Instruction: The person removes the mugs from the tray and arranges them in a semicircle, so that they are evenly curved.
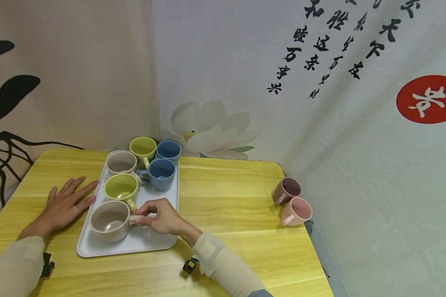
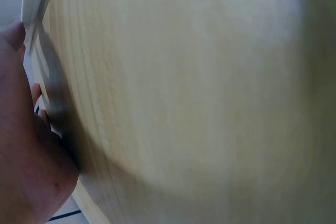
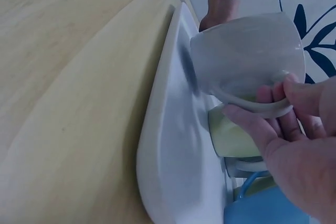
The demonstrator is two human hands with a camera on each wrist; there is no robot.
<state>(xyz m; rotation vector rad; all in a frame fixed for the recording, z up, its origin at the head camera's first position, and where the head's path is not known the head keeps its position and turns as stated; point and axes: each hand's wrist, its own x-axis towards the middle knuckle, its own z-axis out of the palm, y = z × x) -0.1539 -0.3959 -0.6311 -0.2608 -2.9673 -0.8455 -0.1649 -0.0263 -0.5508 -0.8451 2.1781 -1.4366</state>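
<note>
My right hand (image 1: 160,216) pinches the handle of a grey-beige mug (image 1: 110,221) at the front left of a white tray (image 1: 154,246). In the right wrist view, thumb and fingers close round that mug's handle (image 3: 254,107). My left hand (image 1: 65,204) lies on the table left of the tray, fingers spread and straight, fingertips by its rim. A green mug (image 1: 121,187) stands just behind the gripped one. Behind these are a second beige mug (image 1: 121,162), another green mug (image 1: 143,147) and two blue mugs (image 1: 162,174) (image 1: 169,150).
On the table's right edge a dark mauve mug (image 1: 287,191) and a pink mug (image 1: 296,211) stand side by side. The yellow wooden table (image 1: 226,198) meets a printed wall cloth (image 1: 223,74) at the back.
</note>
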